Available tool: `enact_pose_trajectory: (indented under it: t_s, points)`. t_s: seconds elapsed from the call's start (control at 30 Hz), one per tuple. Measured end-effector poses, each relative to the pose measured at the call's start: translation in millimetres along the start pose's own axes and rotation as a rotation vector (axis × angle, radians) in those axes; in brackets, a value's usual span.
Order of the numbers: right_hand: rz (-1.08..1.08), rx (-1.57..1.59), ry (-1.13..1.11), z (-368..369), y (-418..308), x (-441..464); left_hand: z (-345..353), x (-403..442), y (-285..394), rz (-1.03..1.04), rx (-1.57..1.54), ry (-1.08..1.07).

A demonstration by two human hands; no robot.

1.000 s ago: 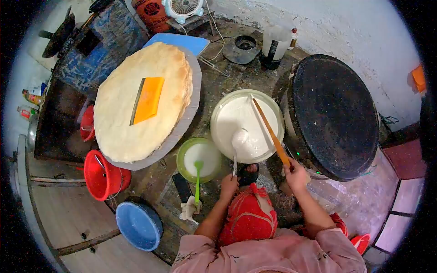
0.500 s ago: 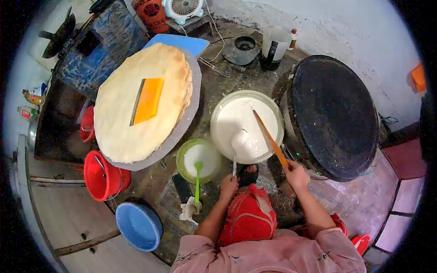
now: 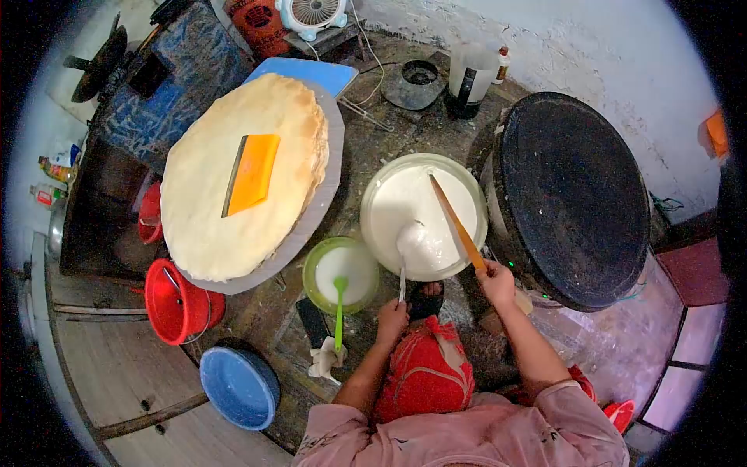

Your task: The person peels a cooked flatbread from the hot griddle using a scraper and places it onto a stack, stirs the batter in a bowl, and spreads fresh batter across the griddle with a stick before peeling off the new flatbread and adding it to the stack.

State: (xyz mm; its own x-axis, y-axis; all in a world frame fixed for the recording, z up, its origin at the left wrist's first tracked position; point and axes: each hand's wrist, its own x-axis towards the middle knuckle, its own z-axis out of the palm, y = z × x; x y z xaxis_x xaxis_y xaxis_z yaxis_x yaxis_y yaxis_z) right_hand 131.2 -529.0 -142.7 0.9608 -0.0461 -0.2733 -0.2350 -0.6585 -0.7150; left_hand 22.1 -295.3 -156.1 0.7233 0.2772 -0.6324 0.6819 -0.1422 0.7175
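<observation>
A large pale bowl (image 3: 369,241) holds thick white batter. My left hand (image 3: 392,320) is closed round the handle of a ladle (image 3: 402,272), whose bowl sits in the batter. My right hand (image 3: 496,283) grips a long wooden spatula (image 3: 459,226) that slants over the bowl, its tip at the batter's surface. Right of the bowl stands a round black griddle (image 3: 576,198). To the left, a thick stack of flatbreads (image 3: 206,171) carries an orange scraper (image 3: 253,175). A green bowl (image 3: 311,268) of white liquid holds a green spoon (image 3: 339,315).
At the lower left are a red bucket (image 3: 175,307) and a blue basin (image 3: 237,389). A phone-like dark object (image 3: 312,322) and a cloth (image 3: 325,359) lie below the green bowl. Behind stand a fan (image 3: 313,14), a clear pitcher (image 3: 471,74) and a small bottle (image 3: 502,65).
My right hand has moved slightly up and left along with the wooden spatula. My left hand and the ladle have hardly moved.
</observation>
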Motion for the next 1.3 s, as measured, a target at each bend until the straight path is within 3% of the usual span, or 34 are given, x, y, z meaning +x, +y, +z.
enact_pose_trajectory:
  t_s: [0.37, 0.43, 0.67, 0.73, 0.9, 1.03, 1.1, 1.13, 1.3]
  points:
    - [0.023, 0.081, 0.082, 0.7, 24.2, -10.9, 0.7, -2.3, 3.2, -0.031, -0.03, 0.019]
    - [-0.164, 0.049, 0.168, -0.9, 27.2, -15.1, 0.6, -0.7, -1.2, -0.01, -0.029, 0.015]
    - [-0.021, 0.046, 0.099, -36.4, -11.8, -46.2, 1.3, 1.5, -4.6, 0.054, 0.0, 0.037]
    - [-0.101, 0.196, 0.141, -44.2, -8.8, -53.6, 0.0, 1.7, -2.7, 0.071, -0.01, 0.051]
    - [-0.288, 0.128, 0.126, -79.3, -32.7, -77.5, 1.6, 5.6, -7.3, -0.007, -0.137, -0.024]
    - [-0.375, -0.175, -0.023, -93.6, -56.1, -87.7, 2.0, 6.7, -5.0, -0.019, -0.12, -0.055]
    - [-0.547, -0.307, -0.132, -91.0, -83.5, -85.2, 5.3, 5.2, -5.7, 0.065, -0.005, 0.054]
    - [-0.52, -0.436, -0.237, -90.1, -111.5, -85.4, 4.2, 4.4, -6.7, 0.059, -0.008, 0.059]
    - [-0.661, -0.802, -0.443, -18.8, -141.8, -53.6, 6.4, 12.9, -20.4, 0.032, -0.21, -0.124]
